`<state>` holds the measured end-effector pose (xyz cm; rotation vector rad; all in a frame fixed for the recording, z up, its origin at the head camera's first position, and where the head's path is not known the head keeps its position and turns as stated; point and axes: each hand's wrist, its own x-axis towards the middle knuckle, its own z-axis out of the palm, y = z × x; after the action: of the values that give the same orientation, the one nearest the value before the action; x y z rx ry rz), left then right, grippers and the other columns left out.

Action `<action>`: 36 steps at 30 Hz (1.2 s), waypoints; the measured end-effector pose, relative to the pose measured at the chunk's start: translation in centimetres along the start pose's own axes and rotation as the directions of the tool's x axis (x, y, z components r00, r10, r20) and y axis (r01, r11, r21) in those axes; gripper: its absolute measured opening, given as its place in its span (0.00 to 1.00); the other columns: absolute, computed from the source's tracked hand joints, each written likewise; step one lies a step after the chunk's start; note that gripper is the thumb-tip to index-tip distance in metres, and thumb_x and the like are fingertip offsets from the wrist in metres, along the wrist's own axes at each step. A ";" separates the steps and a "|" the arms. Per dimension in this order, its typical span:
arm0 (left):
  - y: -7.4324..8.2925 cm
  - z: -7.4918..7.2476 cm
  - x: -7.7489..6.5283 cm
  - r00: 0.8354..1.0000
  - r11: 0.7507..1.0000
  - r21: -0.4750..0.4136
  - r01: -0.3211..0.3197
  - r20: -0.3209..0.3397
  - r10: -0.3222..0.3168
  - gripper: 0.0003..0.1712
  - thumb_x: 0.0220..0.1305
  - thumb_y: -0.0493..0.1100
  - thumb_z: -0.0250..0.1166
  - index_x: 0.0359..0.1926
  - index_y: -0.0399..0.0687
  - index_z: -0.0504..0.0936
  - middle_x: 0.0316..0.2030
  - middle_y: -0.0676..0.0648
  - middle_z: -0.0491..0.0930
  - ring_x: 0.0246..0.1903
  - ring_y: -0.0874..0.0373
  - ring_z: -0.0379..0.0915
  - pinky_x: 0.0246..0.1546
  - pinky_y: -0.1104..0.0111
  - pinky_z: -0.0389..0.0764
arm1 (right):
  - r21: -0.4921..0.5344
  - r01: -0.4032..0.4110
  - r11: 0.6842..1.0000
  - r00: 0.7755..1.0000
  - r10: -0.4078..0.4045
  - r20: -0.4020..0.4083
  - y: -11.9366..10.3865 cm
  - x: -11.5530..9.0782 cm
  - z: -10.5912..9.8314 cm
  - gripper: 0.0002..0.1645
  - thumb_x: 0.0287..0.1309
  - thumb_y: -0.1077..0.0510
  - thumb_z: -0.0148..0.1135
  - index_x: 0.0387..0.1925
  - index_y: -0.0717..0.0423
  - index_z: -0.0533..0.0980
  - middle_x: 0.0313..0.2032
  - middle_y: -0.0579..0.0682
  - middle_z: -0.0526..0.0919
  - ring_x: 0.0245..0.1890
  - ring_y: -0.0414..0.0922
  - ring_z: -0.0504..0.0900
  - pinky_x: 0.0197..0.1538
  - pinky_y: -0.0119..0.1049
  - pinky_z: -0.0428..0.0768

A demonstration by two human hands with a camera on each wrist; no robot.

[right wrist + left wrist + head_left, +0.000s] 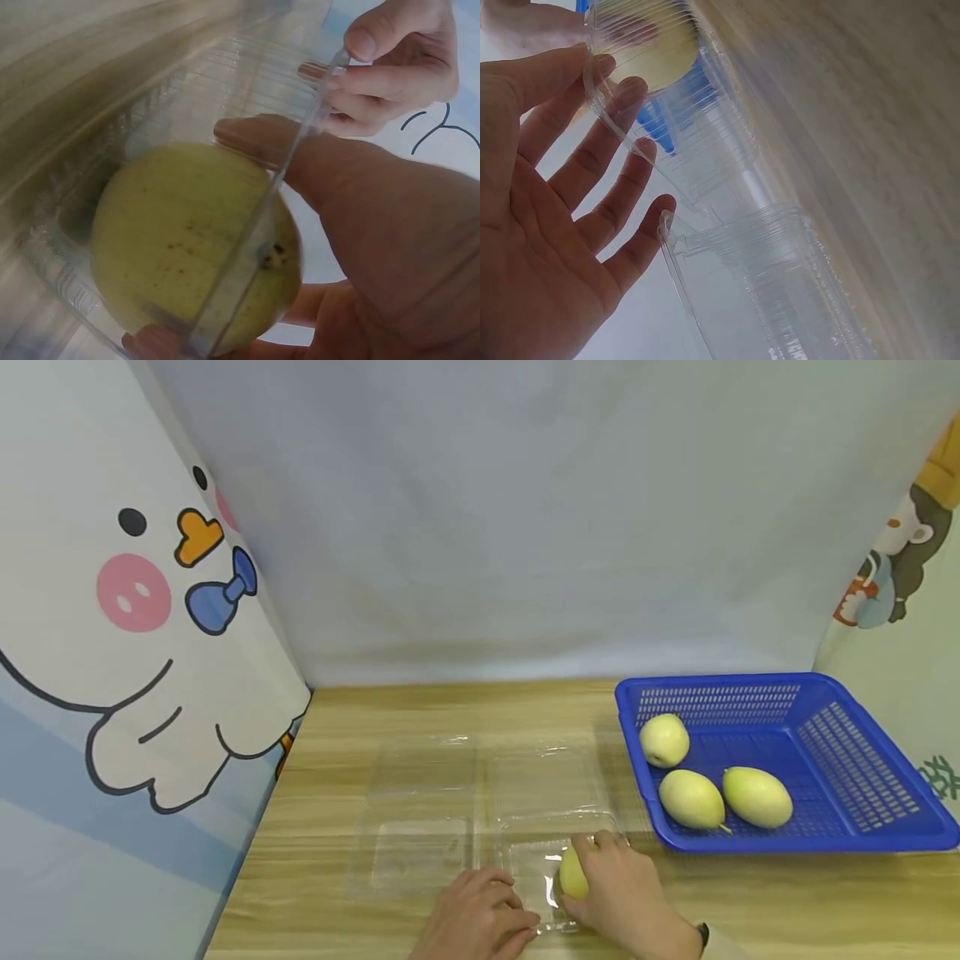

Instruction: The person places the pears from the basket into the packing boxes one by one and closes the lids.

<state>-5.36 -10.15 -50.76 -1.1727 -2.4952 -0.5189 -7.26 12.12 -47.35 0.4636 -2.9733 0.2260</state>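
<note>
A pale yellow-green pear (pixel 573 874) sits in the near half of an open clear plastic clamshell box (pixel 534 857). My right hand (pixel 624 893) holds this pear from the right, with thumb and fingers around it inside the box wall. My left hand (pixel 478 914) is at the box's near left corner. In the right wrist view, the left thumb (pixel 364 43) and forefinger pinch the rim, while the other fingers are loosely bent. The pear (pixel 187 232) lies against the clear wall there.
Another open clear plastic box (pixel 420 856) lies to the left, close beside the first. To the right stands a blue basket (pixel 806 844) holding a rounded pear (pixel 664 741) and two longer ones. A grey curtain (pixel 487 527) hangs behind the wooden table (pixel 300 860).
</note>
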 end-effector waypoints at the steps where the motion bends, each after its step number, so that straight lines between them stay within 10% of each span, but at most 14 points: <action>1: 0.0 0.1 0.0 1.000 1.000 0.001 0.000 0.003 0.000 0.05 0.59 0.55 0.70 0.34 0.66 0.90 0.31 0.62 0.86 0.46 0.61 0.80 0.44 0.68 0.82 | -0.001 -0.002 1.000 1.000 0.002 -0.001 0.0 -0.1 0.1 0.39 0.30 0.37 0.79 0.43 0.54 0.79 0.36 0.54 0.82 0.32 0.51 0.82 0.24 0.43 0.79; 13: 0.0 0.2 0.0 1.000 1.000 0.002 -0.001 -0.015 0.001 0.05 0.59 0.54 0.70 0.33 0.65 0.90 0.31 0.62 0.86 0.45 0.60 0.80 0.44 0.67 0.83 | 0.078 -0.001 0.997 0.999 -0.002 0.045 0.0 -0.4 -1.2 0.39 0.40 0.38 0.77 0.51 0.55 0.79 0.45 0.57 0.84 0.37 0.53 0.85 0.30 0.47 0.83; 27: 0.1 -0.2 -0.1 1.000 1.000 -0.017 0.020 0.005 -0.020 0.05 0.59 0.53 0.70 0.35 0.64 0.91 0.32 0.61 0.86 0.47 0.59 0.79 0.45 0.64 0.83 | 0.115 0.258 0.959 0.964 -0.249 -0.091 1.8 3.3 -10.5 0.30 0.53 0.45 0.73 0.56 0.51 0.78 0.51 0.52 0.85 0.28 0.42 0.85 0.28 0.32 0.81; 36: 0.2 -0.3 -0.6 1.000 0.999 0.037 -0.006 -0.008 0.007 0.06 0.62 0.55 0.68 0.35 0.67 0.90 0.33 0.63 0.85 0.48 0.61 0.78 0.46 0.67 0.81 | 0.121 0.150 0.981 0.988 -0.145 -0.044 5.5 7.5 -16.1 0.31 0.61 0.44 0.66 0.60 0.54 0.75 0.56 0.60 0.81 0.53 0.60 0.81 0.52 0.59 0.79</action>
<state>-4.80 -10.53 -50.71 -1.1624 -2.4824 -0.4734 -14.47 17.76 -31.14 0.6842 -2.8854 0.4008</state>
